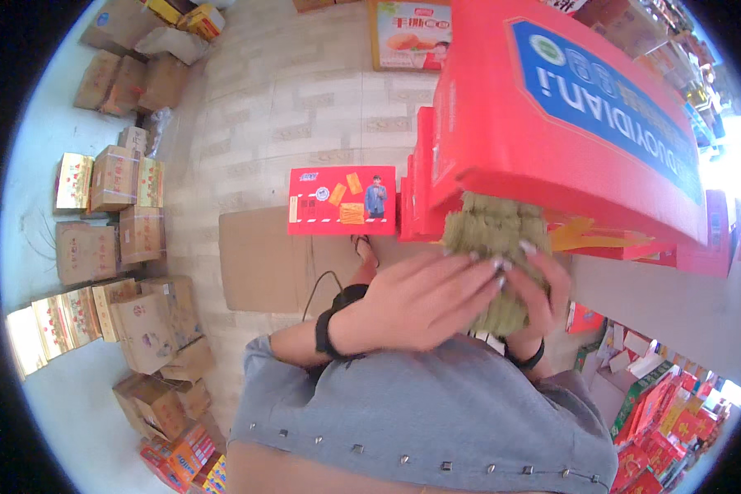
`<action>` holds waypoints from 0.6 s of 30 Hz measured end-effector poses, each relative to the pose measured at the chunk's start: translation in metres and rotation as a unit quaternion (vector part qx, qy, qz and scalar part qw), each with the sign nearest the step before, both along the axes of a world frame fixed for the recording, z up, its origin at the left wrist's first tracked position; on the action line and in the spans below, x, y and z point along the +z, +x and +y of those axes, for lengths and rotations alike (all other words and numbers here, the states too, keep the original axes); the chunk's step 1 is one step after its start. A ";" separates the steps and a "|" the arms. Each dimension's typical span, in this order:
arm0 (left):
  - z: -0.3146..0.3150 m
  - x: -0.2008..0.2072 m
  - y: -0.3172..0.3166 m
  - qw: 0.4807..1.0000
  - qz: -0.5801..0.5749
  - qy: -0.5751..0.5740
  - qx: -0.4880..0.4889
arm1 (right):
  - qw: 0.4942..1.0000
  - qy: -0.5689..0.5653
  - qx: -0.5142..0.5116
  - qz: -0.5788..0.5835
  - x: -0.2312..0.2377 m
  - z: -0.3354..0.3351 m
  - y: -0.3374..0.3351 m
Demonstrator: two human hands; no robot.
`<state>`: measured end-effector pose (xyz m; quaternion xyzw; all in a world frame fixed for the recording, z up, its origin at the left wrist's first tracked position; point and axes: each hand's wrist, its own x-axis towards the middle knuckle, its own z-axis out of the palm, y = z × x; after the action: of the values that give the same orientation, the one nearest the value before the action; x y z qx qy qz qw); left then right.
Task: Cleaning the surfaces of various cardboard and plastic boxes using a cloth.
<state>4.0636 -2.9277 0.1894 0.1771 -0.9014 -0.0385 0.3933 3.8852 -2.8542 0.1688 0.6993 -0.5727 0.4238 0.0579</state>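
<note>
Both my hands are on an olive-green ridged bundle (494, 226) that looks like folded cloth; its exact kind I cannot tell. My left hand (416, 300) lies across it from the left, fingers long and close together. From the right, my right hand (543, 296) curls its fingers round the bundle, and the fingertips of both hands nearly meet. Just beyond rises a large red box (486, 107) with a blue label. The bundle's far end reaches the box's lower edge; whether they touch I cannot tell. Yellow strips (601, 236) show under that edge, right of the bundle.
A red carton (342, 202) with snack pictures stands ahead, left of stacked red boxes (420, 177). A flat cardboard sheet (259, 263) lies on the tiled floor (255, 115). Brown cartons (144, 243) line the left wall. Red packages (663, 424) crowd the lower right.
</note>
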 end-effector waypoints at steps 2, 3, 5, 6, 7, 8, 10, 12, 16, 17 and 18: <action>-0.028 -0.016 -0.001 0.997 -0.009 0.072 -0.016 | 0.999 0.010 -0.039 0.028 -0.017 -0.019 0.003; -0.036 -0.032 0.001 0.997 -0.008 0.076 -0.021 | 0.996 0.012 -0.069 0.055 -0.028 -0.028 0.005; -0.052 -0.063 0.002 0.993 -0.001 0.104 -0.052 | 0.993 0.001 -0.048 0.108 -0.043 -0.035 0.001; -0.057 -0.071 0.001 0.995 0.017 0.077 -0.068 | 0.993 -0.014 -0.050 0.110 -0.051 -0.036 0.000; -0.057 -0.079 -0.001 0.994 0.019 0.082 -0.072 | 0.992 -0.025 -0.054 0.109 -0.063 -0.034 -0.001; -0.057 -0.088 -0.001 0.992 -0.005 0.102 -0.080 | 0.998 -0.008 -0.044 0.053 -0.074 -0.034 0.001; -0.058 -0.098 0.002 0.988 -0.029 0.125 -0.091 | 0.998 0.022 -0.034 0.045 -0.087 -0.036 0.008; -0.062 -0.104 0.006 0.966 -0.125 0.195 -0.116 | 0.998 0.059 -0.020 0.029 -0.093 -0.043 0.017; -0.073 -0.105 0.011 0.937 -0.188 0.248 -0.161 | 0.996 0.075 -0.047 0.032 -0.113 -0.040 0.013; -0.073 -0.105 0.010 0.942 -0.174 0.242 -0.155 | 0.995 0.077 -0.052 0.031 -0.118 -0.039 0.010; -0.072 -0.105 0.009 0.947 -0.160 0.235 -0.149 | 0.995 0.078 -0.052 0.030 -0.120 -0.038 0.007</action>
<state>4.0721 -2.9997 0.0846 0.1324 -0.9338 -0.2787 0.1813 3.8921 -2.8920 0.0488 0.6834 -0.6378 0.3527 0.0425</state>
